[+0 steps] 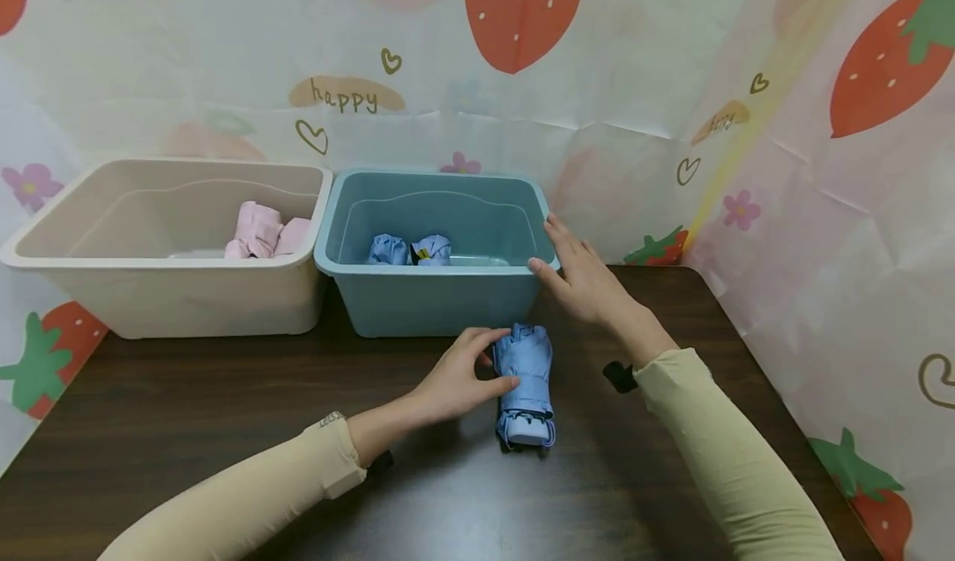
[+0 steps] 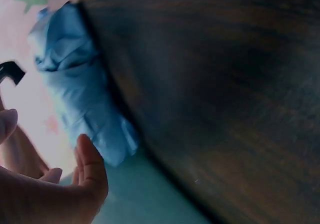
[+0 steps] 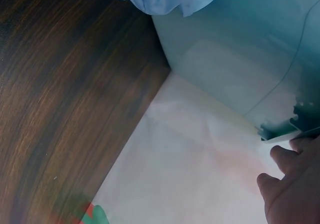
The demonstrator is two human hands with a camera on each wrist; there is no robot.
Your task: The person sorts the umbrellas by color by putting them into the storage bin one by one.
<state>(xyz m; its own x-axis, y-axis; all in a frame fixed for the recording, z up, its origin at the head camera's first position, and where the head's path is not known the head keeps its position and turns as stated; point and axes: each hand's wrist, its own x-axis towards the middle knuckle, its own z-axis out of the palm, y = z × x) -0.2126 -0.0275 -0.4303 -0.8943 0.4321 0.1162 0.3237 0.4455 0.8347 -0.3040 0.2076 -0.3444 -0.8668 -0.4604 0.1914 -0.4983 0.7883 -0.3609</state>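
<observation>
A folded blue umbrella (image 1: 525,370) lies on the table, its pale blue handle end towards me. My left hand (image 1: 462,379) is at its left side, thumb and fingers spread and bent; the thumb overlaps the umbrella in the head view. In the left wrist view the fingers (image 2: 92,166) are by one end of the umbrella (image 2: 82,94); contact is hard to tell. My right hand (image 1: 585,279) is at the right rim of the blue bin (image 1: 440,304), fingers extended. In the right wrist view its fingers (image 3: 282,159) are close to the rim.
Two blue bundles (image 1: 389,250) sit inside the blue bin. To its left stands a beige bin (image 1: 172,296) with pink bundles (image 1: 257,229) in it. Both bins stand on the dark wooden table (image 1: 224,445), against a strawberry-printed sheet (image 1: 634,64) behind and to the right.
</observation>
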